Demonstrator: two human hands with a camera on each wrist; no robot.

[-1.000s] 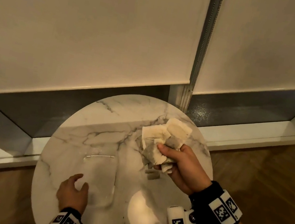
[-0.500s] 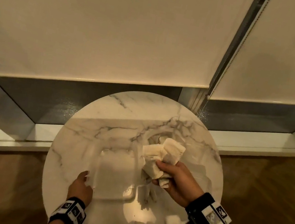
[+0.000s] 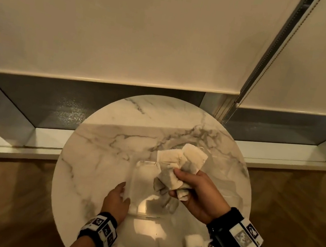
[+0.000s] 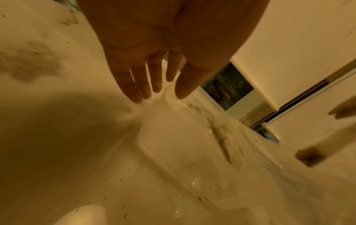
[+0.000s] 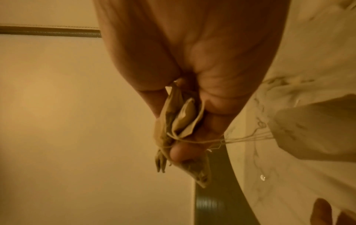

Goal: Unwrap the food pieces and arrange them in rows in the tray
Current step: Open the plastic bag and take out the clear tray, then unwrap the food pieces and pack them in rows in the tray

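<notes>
A clear plastic tray lies on the round marble table, near its front. My left hand rests against the tray's left edge with straight fingers; the tray wall runs away from the fingertips. My right hand grips a bunch of pale paper-wrapped pieces above the tray's right side. In the right wrist view the wrapped pieces are pinched between thumb and fingers, with thin strings trailing off them. I see nothing lying inside the tray.
The table stands close to a low white window sill under drawn roller blinds. A blind chain hangs at the back right. Wooden floor surrounds the table.
The tray has slid right across the table with my left hand at its edge and now lies under my right hand. The right hand still holds the bunch.
</notes>
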